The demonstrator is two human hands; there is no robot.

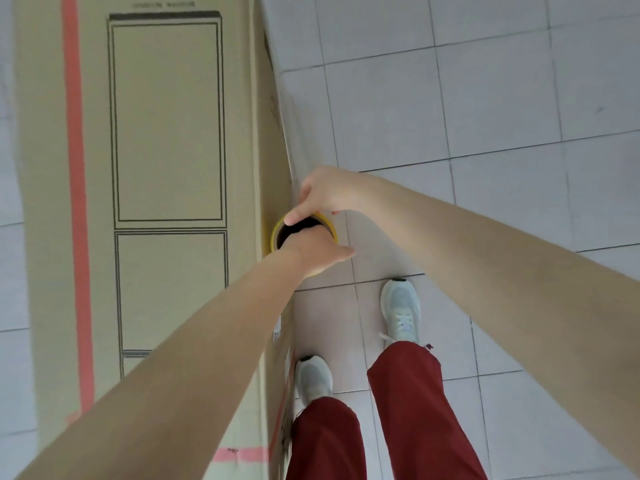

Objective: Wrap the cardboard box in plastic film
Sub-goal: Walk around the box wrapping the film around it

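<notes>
A long cardboard box (166,133) fills the left half of the view, with a printed outline drawing and a pink tape stripe on its top face. A roll of plastic film with a yellow core (277,233) stands upright against the box's right side, seen from above. My left hand (311,251) grips the roll's top with fingers reaching into the core. My right hand (325,194) holds the roll's far rim, thumb over the edge. Film on the box side (294,140) is barely discernible.
White tiled floor (485,116) spreads to the right of the box. My feet in white sneakers (400,310) and red trousers (415,410) stand close beside the box's right edge. More floor shows at the far left.
</notes>
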